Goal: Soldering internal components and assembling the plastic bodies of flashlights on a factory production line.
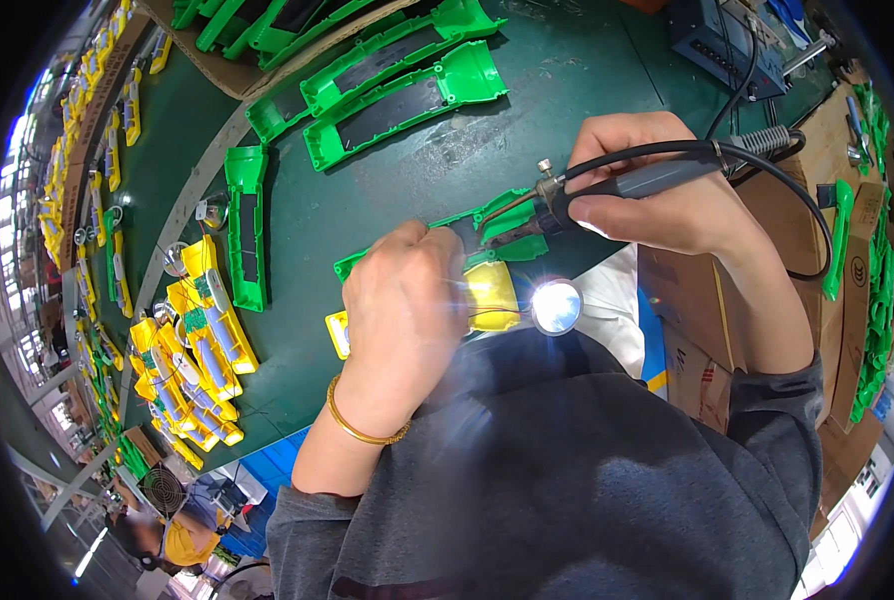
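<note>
My right hand (657,205) is closed around the dark handle of a soldering iron (647,180), which has a thin metal guide tube beside its tip. The tip reaches down over a green plastic housing half (532,248) on the bench. Curled fingers of my left hand (404,300) press down at the left part of this housing; what they grip is hidden beneath the hand. Close to my body, a yellow plastic shell (491,297) shows beside the left hand, with thin wires running to a brightly lit round lamp (556,306).
Several yellow shells with batteries and circuit boards (192,365) lie on the left. Green housing halves (407,105) rest farther back, near a cardboard box (229,75). A blue control unit (732,50) and the black cable (812,200) are at right. Another person (182,540) sits far left.
</note>
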The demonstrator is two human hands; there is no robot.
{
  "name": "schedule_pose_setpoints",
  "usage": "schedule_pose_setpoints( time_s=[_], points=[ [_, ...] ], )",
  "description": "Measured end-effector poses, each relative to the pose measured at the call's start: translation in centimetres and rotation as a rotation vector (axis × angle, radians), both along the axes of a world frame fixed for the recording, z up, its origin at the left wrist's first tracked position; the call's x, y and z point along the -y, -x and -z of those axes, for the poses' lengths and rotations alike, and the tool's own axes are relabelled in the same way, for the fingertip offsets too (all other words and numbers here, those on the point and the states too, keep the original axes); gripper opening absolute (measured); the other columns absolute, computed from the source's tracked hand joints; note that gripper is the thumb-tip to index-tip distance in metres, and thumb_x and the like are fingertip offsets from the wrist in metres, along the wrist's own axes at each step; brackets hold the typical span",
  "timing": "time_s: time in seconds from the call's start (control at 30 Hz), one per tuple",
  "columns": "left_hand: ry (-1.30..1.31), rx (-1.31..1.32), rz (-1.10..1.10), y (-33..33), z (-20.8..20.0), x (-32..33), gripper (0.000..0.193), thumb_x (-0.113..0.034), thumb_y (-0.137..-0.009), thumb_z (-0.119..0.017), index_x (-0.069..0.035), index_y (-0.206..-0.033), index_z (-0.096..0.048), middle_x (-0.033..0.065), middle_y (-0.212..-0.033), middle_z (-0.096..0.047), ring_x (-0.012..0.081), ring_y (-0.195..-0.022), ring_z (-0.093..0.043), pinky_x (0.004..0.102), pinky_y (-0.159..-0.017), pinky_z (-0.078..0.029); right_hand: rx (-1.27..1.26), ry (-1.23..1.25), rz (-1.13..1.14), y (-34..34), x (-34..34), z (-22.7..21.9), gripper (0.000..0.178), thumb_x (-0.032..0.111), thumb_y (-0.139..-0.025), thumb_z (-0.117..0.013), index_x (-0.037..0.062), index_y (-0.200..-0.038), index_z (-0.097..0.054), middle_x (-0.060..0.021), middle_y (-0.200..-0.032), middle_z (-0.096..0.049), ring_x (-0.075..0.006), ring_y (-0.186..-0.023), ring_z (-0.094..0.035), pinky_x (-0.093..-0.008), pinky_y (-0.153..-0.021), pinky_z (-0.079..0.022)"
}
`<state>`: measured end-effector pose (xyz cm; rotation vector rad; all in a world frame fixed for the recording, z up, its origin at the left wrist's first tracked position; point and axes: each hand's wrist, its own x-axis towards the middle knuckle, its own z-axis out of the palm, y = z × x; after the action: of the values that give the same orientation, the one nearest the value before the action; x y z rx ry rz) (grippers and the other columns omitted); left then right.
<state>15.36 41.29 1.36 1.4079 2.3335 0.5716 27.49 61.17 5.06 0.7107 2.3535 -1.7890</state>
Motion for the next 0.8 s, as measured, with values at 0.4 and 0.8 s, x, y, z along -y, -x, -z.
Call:
schedule_pose_setpoints(
  time_s=[0.4,0.8],
  points=[
    [0.023,-0.002,0.001,0.0,0.1,0.0,0.011,-0.001,-0.059,-0.061,0.000,-0.068,-0.055,0.0160,-0.071,-0.054,0.0363,-0.069,-0.057,0.0455,-0.060,-0.045,0.072,-0.110,-0.090,1.7,0.3,-0.6,0.016,0.013,-0.069,-0.069,0.0023,-0.074,-0.059,-0.0001,-0.064,-0.057,-0.0066,-0.059,-0.053,-0.0230,-0.054,-0.042],
    [0.022,-0.006,0.010,0.1,0.2,-0.1,0.010,-0.002,-0.060,-0.061,0.000,-0.068,-0.055,0.0162,-0.071,-0.054,0.0367,-0.068,-0.057,0.0456,-0.060,-0.045,0.061,-0.167,-0.109,2.2,0.5,-1.1,0.025,0.023,-0.064,-0.068,0.0018,-0.075,-0.064,-0.0071,-0.064,-0.061,-0.0157,-0.058,-0.057,-0.0272,-0.057,-0.046]
  ],
)
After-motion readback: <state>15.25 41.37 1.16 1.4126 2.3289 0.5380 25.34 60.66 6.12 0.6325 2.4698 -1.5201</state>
